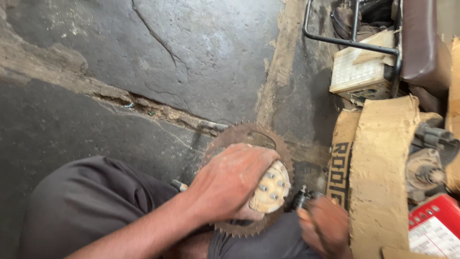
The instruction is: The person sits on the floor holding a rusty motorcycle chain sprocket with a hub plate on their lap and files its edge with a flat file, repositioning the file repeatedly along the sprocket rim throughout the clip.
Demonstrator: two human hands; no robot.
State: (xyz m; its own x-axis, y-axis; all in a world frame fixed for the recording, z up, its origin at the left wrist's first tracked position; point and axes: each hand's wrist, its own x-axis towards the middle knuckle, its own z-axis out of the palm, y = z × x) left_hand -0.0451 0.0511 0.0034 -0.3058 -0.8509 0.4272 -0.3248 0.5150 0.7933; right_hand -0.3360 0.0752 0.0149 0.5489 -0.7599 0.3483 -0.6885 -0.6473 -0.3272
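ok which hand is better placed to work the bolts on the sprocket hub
Probably the right hand: it grips a small dark tool right beside the pale hub. The left hand lies flat across the rusty sprocket, steadying it on the lap.

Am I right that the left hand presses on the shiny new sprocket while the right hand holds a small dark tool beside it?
Not quite. The head view shows the sprocket is rusty brown, not shiny or new. The rest holds: the left hand presses on it, and the right hand holds a small dark tool beside it.
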